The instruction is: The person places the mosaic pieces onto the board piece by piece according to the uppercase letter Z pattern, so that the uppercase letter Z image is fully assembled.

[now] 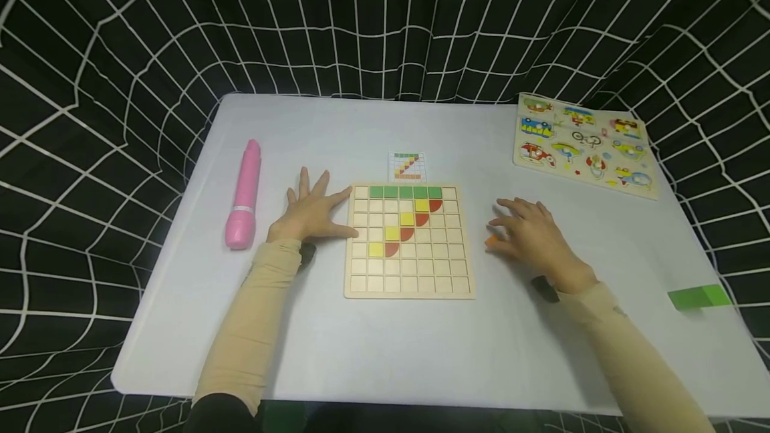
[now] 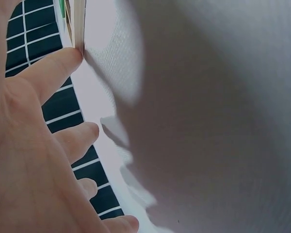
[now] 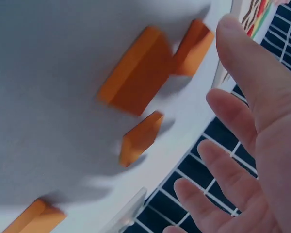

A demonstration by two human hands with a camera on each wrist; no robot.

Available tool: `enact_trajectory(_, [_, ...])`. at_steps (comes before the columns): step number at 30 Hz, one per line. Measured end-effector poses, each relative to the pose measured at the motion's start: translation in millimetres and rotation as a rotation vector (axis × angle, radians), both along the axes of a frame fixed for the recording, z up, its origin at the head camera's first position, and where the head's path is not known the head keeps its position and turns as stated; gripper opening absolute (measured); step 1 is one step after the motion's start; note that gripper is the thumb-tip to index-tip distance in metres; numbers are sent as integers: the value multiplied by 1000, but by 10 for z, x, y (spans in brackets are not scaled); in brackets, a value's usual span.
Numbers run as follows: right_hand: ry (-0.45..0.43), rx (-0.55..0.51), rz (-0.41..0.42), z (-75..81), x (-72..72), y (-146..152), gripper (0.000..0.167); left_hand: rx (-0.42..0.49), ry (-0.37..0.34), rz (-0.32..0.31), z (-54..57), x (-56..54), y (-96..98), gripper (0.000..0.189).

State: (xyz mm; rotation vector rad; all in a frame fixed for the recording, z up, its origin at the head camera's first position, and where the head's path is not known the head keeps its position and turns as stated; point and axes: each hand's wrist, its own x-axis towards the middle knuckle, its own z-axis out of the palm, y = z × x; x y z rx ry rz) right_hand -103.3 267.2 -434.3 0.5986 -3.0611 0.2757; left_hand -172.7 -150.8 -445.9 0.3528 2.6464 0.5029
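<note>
A wooden grid board lies mid-table with a row of green squares on top. Yellow squares and red quarter-circle pieces step diagonally across it. My left hand is spread, its thumb and index fingertip touching the board's left edge. To the right of the board, my right hand is held over the table, fingers loosely bent and holding nothing. Several orange blocks lie under it in the right wrist view; the head view shows only a bit of orange by the fingers.
A small pattern card lies behind the board. Left stands a pink wand-shaped object lying flat. A picture peg puzzle occupies the back right, and a green block sits near the right edge. Netting over dark cloth surrounds the table.
</note>
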Motion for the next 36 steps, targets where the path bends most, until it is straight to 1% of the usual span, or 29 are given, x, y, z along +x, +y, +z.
enact_trajectory(8, [-96, 9, 16, -1, 11, 71, 35, 10, 1, 3, -3, 11, -11, 102])
enact_trajectory(11, [-111, 17, 25, -8, 19, 71, 33, 15, 1, 0, -10, 20, -11, 102])
enact_trajectory(14, [-102, 3, 25, -26, 32, 71, 31, 19, -2, 1, -9, 31, -10, 102])
enact_trajectory(18, [-64, -15, 33, -59, 45, 60, 27, 21, -1, 8, 1, 37, -6, 102])
enact_trajectory(24, [-10, 23, 64, -89, 62, 24, 22, 19, -4, 9, -1, 35, -2, 102])
enact_trajectory(29, [29, 13, 68, -58, 49, -85, 14, 25, -5, 12, 3, 32, -10, 101])
enact_trajectory(31, [47, 21, 81, -19, 22, -180, 16, 26, -2, 12, 2, 27, -12, 101])
enact_trajectory(36, [61, 11, 148, 34, -38, -485, 30, 25, 0, 12, 9, 13, -11, 101])
